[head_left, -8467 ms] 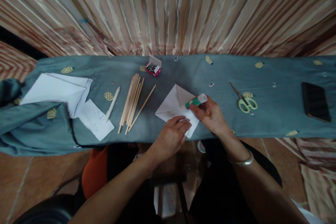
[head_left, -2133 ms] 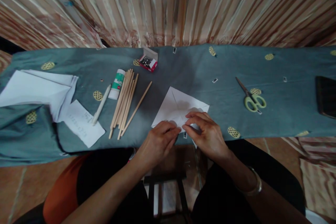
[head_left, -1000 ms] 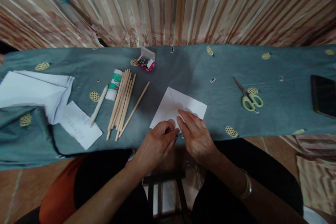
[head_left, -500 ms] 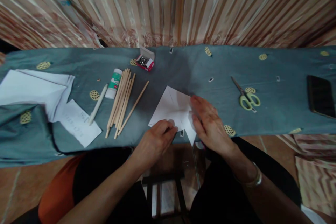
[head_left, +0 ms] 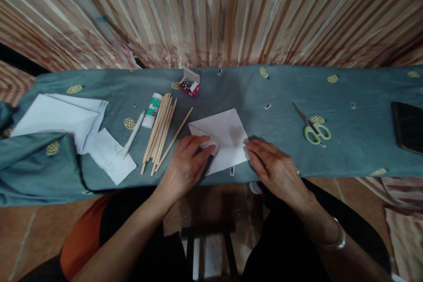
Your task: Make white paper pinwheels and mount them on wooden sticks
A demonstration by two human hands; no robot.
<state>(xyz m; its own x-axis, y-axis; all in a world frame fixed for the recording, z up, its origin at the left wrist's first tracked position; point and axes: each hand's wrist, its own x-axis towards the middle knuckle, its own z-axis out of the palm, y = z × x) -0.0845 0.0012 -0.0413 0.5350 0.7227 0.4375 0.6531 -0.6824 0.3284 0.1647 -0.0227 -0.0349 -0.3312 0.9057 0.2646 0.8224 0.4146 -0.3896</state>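
A sheet of white paper [head_left: 231, 141] with cut or crease lines running in from its corners lies near the table's front edge. My left hand [head_left: 187, 161] pinches a corner flap on the paper's left side, bent inward between thumb and fingers. At the right edge, my right hand [head_left: 272, 158] has its thumb and fingertips closed on the paper's side. Just left of the paper lies a single wooden stick [head_left: 175, 139]. Beyond it is a bunch of similar wooden sticks [head_left: 160, 132].
A glue stick [head_left: 152, 110], a white pencil-like stick [head_left: 134, 134], a written slip [head_left: 110, 156] and stacked white paper [head_left: 59, 114] lie leftward. An open box of small metal pins [head_left: 189, 83] sits behind. Rightward are green-handled scissors [head_left: 313, 130] and a phone [head_left: 408, 125].
The paper has been turned, and its lower right corner no longer hangs over the front edge. My left hand has shifted left to another corner. The view has moved slightly.
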